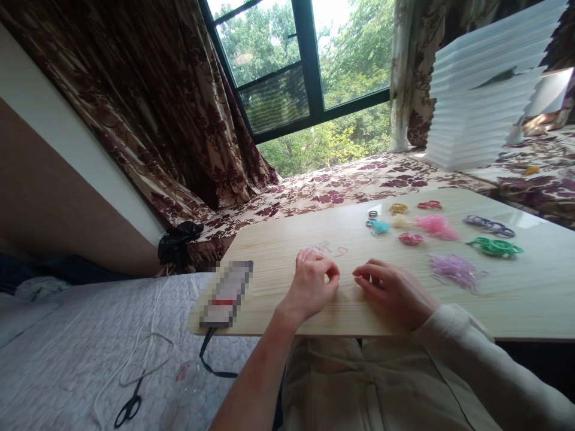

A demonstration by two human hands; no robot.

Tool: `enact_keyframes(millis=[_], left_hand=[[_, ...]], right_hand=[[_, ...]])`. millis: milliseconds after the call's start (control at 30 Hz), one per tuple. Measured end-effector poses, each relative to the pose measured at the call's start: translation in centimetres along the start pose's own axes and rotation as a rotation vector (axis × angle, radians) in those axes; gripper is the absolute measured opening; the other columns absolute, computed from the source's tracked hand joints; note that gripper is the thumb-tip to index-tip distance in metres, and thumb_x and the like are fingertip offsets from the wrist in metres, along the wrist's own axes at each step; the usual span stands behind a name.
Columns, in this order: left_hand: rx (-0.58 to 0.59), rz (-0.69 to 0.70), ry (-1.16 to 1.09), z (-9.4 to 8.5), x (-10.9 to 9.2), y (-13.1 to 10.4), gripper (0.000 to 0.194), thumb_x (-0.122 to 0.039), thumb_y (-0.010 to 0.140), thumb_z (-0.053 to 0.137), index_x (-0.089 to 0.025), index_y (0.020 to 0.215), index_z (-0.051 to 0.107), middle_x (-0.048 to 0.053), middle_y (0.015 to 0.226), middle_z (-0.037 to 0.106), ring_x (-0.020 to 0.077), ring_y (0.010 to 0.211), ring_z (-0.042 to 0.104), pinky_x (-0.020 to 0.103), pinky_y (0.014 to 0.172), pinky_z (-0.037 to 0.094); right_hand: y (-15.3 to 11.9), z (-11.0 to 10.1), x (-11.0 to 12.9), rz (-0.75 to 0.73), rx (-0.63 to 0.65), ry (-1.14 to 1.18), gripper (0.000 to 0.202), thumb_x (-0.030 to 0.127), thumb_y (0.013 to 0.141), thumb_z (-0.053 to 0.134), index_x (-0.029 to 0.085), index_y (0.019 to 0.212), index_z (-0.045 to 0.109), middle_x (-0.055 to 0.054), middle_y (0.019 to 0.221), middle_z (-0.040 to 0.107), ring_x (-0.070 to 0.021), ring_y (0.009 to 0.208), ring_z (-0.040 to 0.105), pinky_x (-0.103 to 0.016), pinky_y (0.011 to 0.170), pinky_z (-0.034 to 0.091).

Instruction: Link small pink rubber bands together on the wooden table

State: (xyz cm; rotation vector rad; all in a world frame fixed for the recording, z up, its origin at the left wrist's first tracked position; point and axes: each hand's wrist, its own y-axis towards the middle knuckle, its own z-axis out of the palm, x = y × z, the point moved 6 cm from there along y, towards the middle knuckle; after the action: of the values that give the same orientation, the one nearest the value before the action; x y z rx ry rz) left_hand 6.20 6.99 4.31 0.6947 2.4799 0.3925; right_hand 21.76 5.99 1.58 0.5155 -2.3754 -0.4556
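On the table [269, 251], bands [456, 270] are kept apart, seemingly by colour; left hand [309, 286] and right hand [399, 292] are curled, grip unclear.

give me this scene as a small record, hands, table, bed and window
left hand: fingers curled, beside pale loose strands
right hand: fingers bent; grip unclear
table, right side: purple bundle, green bundle, others
table, left end: pixelated flat object
bed: black-handled scissors
window: trees outside
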Motion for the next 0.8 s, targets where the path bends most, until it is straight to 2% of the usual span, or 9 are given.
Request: enact_keyframes(millis=[200, 333, 667, 733, 800], left_hand=[[0.007, -0.013, -0.058, 0.5, -0.4, -0.1, 0.012, -0.014, 0.082, 0.063, -0.023, 0.076, 0.069, 0.001, 0.086, 0.07, 0.0199, 0.1, 0.062, 0.05, 0.12, 0.026], [-0.008, -0.005, -0.075, 0.7, -0.8, -0.1, 0.011, -0.015, 0.081, 0.064, -0.023, 0.077, 0.07, 0.002, 0.089, 0.069, 0.0204, 0.101, 0.062, 0.049, 0.117, 0.03], [-0.006, -0.019, -0.072, 0.6, -1.5, 0.1, 0.012, -0.015, 0.082, 0.065, -0.024, 0.082, 0.072, 0.002, 0.09, 0.072, 0.0204, 0.103, 0.062, 0.051, 0.12, 0.023], [0.016, -0.004, -0.04, 0.6, -1.5, 0.1, 0.014, -0.015, 0.083, 0.063, -0.024, 0.078, 0.071, 0.001, 0.087, 0.072, 0.0209, 0.104, 0.062, 0.051, 0.119, 0.022], [0.019, 0.01, -0.013, 0.3, -1.2, -0.1, 0.016, -0.016, 0.085, 0.06, -0.024, 0.075, 0.07, 0.0, 0.084, 0.072, 0.021, 0.105, 0.06, 0.051, 0.119, 0.022]], right_hand=[[-0.1, -0.2, 0.4, -0.034, -0.023, 0.045, 0.026, 0.036, 0.088, 0.05, 0.022, 0.091, 0.072, -0.004, 0.08, 0.067, -0.013, 0.062, 0.059, -0.028, 0.06, 0.047], [-0.1, -0.3, 0.4, -0.043, -0.038, 0.042, 0.026, 0.036, 0.088, 0.05, 0.022, 0.088, 0.072, -0.004, 0.077, 0.066, -0.0129, 0.06, 0.057, -0.027, 0.058, 0.046], [0.0, -0.4, 1.1, -0.051, -0.027, -0.007, 0.028, 0.033, 0.09, 0.046, 0.022, 0.079, 0.07, -0.003, 0.073, 0.064, -0.0129, 0.061, 0.056, -0.027, 0.059, 0.044], [-0.4, -0.9, 1.3, -0.046, -0.044, -0.028, 0.028, 0.034, 0.089, 0.046, 0.022, 0.077, 0.069, -0.003, 0.072, 0.064, -0.0141, 0.061, 0.057, -0.028, 0.06, 0.044], [-0.8, -2.2, 1.3, -0.051, -0.068, -0.091, 0.029, 0.036, 0.09, 0.046, 0.023, 0.078, 0.069, -0.004, 0.073, 0.065, -0.0158, 0.063, 0.058, -0.03, 0.061, 0.044]])
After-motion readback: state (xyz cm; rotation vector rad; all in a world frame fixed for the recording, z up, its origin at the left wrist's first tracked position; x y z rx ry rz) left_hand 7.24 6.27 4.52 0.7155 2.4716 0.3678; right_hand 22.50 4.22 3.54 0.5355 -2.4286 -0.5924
